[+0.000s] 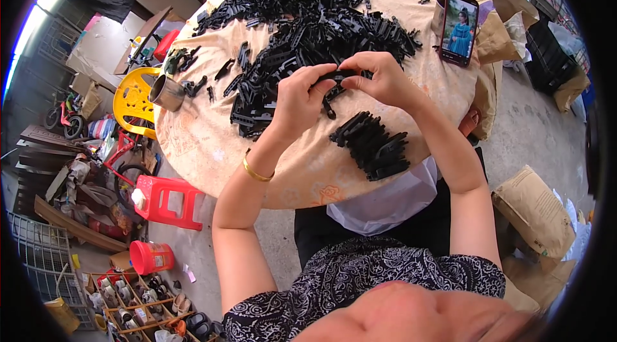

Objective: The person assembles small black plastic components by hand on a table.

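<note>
Over the near part of the round table (289,191), my left hand (299,99) and my right hand (379,80) meet at a small black plastic part (337,76). Both hands are closed, thumbs and forefingers pinching the part from either end. My fingers hide much of it, so its exact kind cannot be made out. Just beyond my hands spreads a large heap of black plastic parts (321,30). Nearer to me, below my right hand, lies a neat row of similar long black parts (373,148), set side by side.
A phone (458,28) leans upright at the table's right against a can (439,14). On the left edge stands a metal can (167,92). A white plastic bag (385,204) hangs at my lap. Around stand a yellow chair (134,101), a red stool (168,202) and a paper sack (535,210).
</note>
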`<action>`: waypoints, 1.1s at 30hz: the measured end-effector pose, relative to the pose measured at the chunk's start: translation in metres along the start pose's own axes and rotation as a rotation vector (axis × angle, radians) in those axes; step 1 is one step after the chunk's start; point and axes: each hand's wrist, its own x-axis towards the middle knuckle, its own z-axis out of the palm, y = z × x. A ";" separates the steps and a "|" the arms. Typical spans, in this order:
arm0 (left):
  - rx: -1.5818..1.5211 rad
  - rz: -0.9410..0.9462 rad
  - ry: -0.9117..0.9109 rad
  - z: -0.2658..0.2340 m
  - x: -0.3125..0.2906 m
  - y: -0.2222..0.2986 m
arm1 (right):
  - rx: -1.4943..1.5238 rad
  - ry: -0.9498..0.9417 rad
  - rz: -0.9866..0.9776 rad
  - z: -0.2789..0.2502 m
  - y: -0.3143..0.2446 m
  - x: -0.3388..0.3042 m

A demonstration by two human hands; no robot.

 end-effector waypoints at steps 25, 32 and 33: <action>0.771 0.263 -0.393 0.040 0.038 -0.021 | -0.867 0.035 0.199 -0.006 0.039 0.003; 0.699 0.483 -0.392 0.028 0.028 -0.033 | -0.782 0.414 -0.104 -0.014 0.044 0.022; 0.644 0.448 -0.375 0.027 0.028 -0.031 | -0.829 0.479 -0.264 -0.015 0.048 0.028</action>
